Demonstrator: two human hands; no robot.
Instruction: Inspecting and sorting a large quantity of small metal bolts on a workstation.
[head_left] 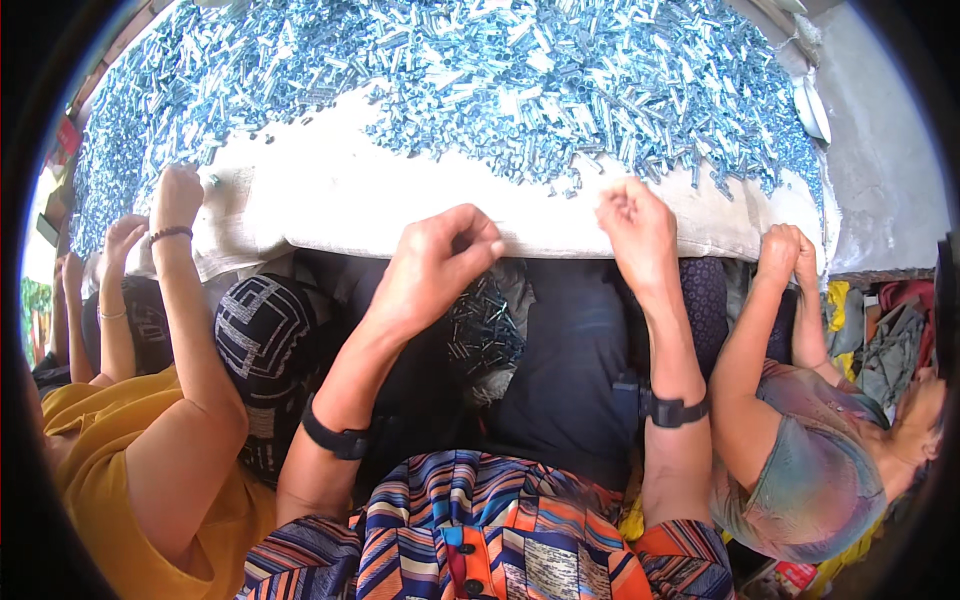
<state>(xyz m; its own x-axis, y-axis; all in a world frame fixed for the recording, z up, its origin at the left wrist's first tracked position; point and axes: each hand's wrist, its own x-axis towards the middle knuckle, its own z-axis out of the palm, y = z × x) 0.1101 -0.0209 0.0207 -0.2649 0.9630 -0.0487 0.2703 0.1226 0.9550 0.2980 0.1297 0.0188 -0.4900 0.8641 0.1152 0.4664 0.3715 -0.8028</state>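
Observation:
A broad heap of small shiny metal pieces [600,90], some long like pins and some short, is spread over a pale cloth [340,190] on the table. My left hand [435,265] hangs over the cloth's near edge, its thumb and fingers bent together in a pinch. Whatever lies between those fingertips is too small to name. Close to the heap's near fringe, my right hand [642,235] has its fingers curled in, and I cannot make out anything in them. Below, between my knees, a clear bag [487,330] contains many thin metal pieces.
At my left a person in a yellow top [150,460] reaches to the cloth, with more arms beyond. To the right another person in a multicoloured top [815,465] has both hands at the table edge. A white dish-like object [812,110] is by the far right edge.

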